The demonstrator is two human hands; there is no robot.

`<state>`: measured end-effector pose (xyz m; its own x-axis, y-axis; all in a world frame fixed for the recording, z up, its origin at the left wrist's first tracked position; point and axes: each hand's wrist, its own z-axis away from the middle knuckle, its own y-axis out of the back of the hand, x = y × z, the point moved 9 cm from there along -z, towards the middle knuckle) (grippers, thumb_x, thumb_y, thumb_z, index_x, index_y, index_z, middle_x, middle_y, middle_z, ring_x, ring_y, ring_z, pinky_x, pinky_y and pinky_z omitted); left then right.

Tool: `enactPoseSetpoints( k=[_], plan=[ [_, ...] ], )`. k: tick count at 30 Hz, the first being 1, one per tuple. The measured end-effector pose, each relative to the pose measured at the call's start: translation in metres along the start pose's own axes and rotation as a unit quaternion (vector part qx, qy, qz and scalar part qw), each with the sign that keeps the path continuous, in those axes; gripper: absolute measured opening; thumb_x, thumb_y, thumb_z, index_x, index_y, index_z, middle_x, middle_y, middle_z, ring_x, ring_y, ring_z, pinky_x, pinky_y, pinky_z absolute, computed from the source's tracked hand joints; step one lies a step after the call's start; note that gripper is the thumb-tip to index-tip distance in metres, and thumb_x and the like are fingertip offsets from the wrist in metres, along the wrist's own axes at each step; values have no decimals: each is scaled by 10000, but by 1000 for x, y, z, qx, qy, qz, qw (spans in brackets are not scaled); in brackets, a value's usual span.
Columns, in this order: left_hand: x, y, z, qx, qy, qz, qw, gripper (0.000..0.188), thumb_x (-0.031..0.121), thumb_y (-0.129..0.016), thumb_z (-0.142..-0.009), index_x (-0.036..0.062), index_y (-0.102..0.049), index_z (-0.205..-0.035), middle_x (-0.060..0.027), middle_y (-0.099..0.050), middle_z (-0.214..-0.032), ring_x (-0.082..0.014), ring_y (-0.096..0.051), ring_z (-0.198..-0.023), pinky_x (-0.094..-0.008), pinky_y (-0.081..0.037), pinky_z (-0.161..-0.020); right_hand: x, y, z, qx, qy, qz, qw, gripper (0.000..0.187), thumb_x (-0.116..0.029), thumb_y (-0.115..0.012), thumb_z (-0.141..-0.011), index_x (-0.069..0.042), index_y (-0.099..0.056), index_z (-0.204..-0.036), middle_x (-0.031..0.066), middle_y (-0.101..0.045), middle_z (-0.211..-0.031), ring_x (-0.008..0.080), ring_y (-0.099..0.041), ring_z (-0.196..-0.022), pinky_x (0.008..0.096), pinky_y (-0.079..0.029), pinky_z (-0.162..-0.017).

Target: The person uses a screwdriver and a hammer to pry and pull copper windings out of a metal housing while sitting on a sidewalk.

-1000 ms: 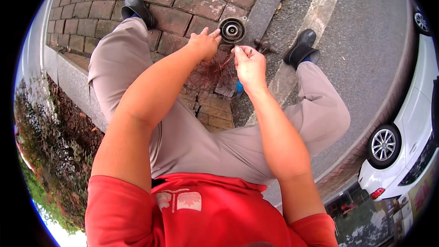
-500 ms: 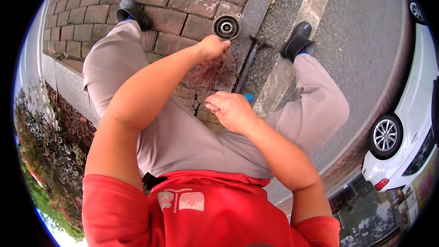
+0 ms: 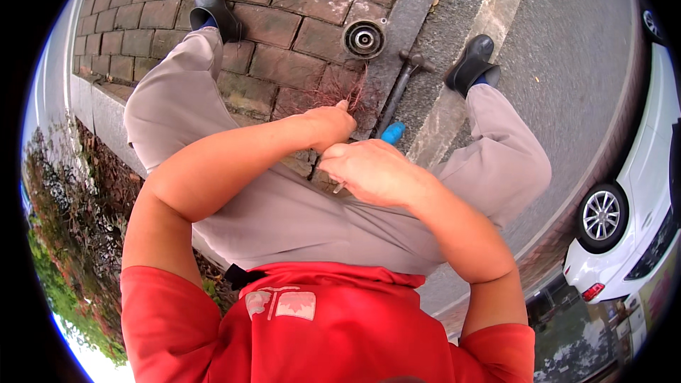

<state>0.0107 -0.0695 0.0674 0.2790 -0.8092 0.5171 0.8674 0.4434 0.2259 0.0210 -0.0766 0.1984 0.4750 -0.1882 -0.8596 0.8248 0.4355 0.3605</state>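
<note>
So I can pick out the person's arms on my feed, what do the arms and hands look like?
The sleeves are short and red, part of a red shirt, leaving the forearms bare. The left hand and right hand are bare too; no glove or watch shows.

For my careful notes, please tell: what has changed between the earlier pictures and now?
The left hand moved back toward the body from beside the round metal part; the right hand did likewise, from close to it. Whether anything was released is unclear. The round metal part and hammer stayed in place.
</note>
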Motion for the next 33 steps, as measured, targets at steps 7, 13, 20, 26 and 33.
enactPoseSetpoints(
  k=[7,13,20,26,33],
  plan=[
    [-7,-17,-5,-51,-40,-79,995,609,64,-548,-798,61,-480,-1404,-250,-132,-1576,-379,-583,-1169,-429,-474,-972,172,57,14,328,-349,-195,856,153,-138,-622,-899,1,-677,-871,113,-698,-809,204,-639,-706,366,-501,-704],
    [-4,-9,6,-84,-89,-81,989,710,18,-562,-781,62,-385,-1468,-245,-71,-1587,-374,-547,-1217,-422,-456,-1000,295,-2,8,372,-431,-496,656,136,-162,-611,-946,-27,-623,-949,35,-617,-773,83,-449,-546,246,-356,-444],
    [-11,-18,-4,-120,-78,-86,986,698,7,-581,-761,69,-433,-1441,-213,-80,-1595,-366,-530,-1237,-420,-454,-1008,297,-19,-31,324,-429,-534,653,117,-141,-647,-920,-31,-615,-897,40,-598,-767,82,-426,-541,231,-305,-409],
    [-12,-11,-5,-97,-65,-83,990,694,7,-589,-734,65,-468,-1415,-172,-98,-1604,-366,-544,-1218,-427,-462,-997,314,-34,-33,323,-414,-618,585,98,-97,-635,-906,-15,-621,-855,60,-603,-709,111,-454,-525,248,-301,-406],
    [-25,-8,-10,-77,-39,-125,988,642,50,-639,-731,44,-514,-1361,-165,-126,-1601,-367,-575,-1172,-442,-480,-969,318,-51,-40,271,-373,-776,429,118,-98,-500,-978,-15,-539,-904,65,-569,-801,83,-428,-542,218,-275,-421]
  ],
)
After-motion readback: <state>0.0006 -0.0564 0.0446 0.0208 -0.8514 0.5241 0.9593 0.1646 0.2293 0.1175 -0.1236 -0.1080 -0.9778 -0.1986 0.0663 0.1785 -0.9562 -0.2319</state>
